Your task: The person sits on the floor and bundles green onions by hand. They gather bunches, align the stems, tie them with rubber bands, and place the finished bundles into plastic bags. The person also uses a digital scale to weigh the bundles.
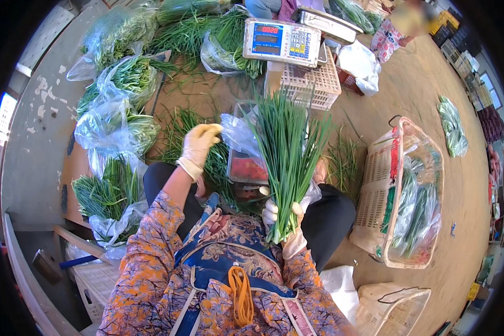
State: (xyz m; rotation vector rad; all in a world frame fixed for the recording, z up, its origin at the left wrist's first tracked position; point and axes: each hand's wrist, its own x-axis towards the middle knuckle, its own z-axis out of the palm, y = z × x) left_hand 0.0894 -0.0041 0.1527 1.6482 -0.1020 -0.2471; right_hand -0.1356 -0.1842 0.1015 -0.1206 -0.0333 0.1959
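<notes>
My right hand [295, 241], in a white glove, grips a thick bunch of garlic chives [287, 155] around the pale stem ends. The long green leaves fan upward and away from me. My left hand [198, 145], also gloved, is raised to the left of the bunch with its fingers curled. Its fingertips are at the edge of a clear plastic bag [242, 133]; whether they pinch it cannot be told. The bag partly covers a red-topped box [248, 168] between my legs. Loose chives [218, 164] lie on the floor beside that box.
Bagged greens [117, 122] line the left side. A digital scale [282, 42] stands ahead by a plastic crate [311, 84]. To the right, a tall crate [378, 168] holds bagged greens [418, 214]. Another bag [452, 126] lies on the floor. A person [386, 40] is at upper right.
</notes>
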